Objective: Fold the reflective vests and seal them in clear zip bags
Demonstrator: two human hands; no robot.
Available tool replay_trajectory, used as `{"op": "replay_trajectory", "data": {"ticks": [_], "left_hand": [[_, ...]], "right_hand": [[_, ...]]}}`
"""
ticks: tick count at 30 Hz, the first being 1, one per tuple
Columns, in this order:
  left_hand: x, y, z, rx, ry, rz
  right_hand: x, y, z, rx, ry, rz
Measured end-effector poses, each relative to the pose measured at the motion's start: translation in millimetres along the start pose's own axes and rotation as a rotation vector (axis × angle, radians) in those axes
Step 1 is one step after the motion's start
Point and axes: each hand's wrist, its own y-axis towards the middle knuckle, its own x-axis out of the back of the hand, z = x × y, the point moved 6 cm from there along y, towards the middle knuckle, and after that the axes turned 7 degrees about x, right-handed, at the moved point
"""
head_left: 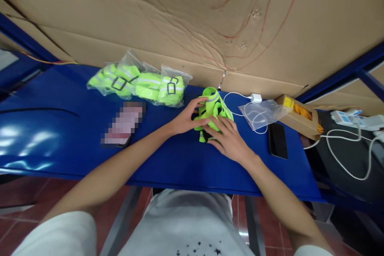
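Note:
A loosely coiled neon-yellow reflective strap [212, 97] with grey stripes lies on the blue table, a black part showing at its lower side. My left hand [187, 117] grips its left side, thumb in front and fingers curved behind. From the right, my right hand [229, 138] holds the near side of the coil, its fingers bent over the band. The fingertips are partly hidden among the loops.
Clear plastic bags [172, 90] of similar straps with black buckles lie along the back left. A phone with a blurred screen [124, 124] is left of my arm. To the right are a bag [261, 114], a white charger [256, 98], a dark phone [277, 140] and a cardboard box [300, 118].

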Motion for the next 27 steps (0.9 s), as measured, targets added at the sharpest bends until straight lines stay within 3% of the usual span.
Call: {"op": "replay_trajectory", "data": {"ticks": [4, 7, 10, 12, 14, 17, 19, 23, 27], "left_hand": [[1.1, 0.7, 0.6, 0.023, 0.025, 0.024], [-0.2, -0.8, -7.7, -0.036, 0.177, 0.007], [5.9, 0.3, -8.3, 0.07, 0.223, -0.099], [12.3, 0.6, -4.7, 0.219, 0.106, -0.193], [13.3, -0.6, -0.5, 0.369, -0.149, -0.233], [5.4, -3.2, 0.6, 0.522, -0.556, -0.201], [2.0, -4.5, -1.2, 0.565, -0.689, -0.178], [-1.4, -4.7, 2.6, 0.606, -0.779, -0.091], [1.1, -1.5, 15.8, 0.598, -0.615, -0.024]], "right_hand": [[7.3, 2.3, 21.5, 0.141, 0.096, -0.103], [21.0, -2.6, 5.9, 0.043, 0.161, -0.267], [27.5, -7.1, -14.8, -0.088, 0.103, -0.308], [27.8, -7.3, -21.4, -0.122, 0.046, -0.282], [28.7, -7.2, -24.6, -0.163, 0.04, -0.274], [30.2, -7.8, -23.6, -0.203, 0.131, -0.238], [36.9, -11.0, -21.2, -0.216, 0.188, -0.286], [53.2, -17.6, -9.9, -0.153, 0.238, -0.463], [37.4, -9.1, -1.5, -0.178, 0.253, -0.29]]}}
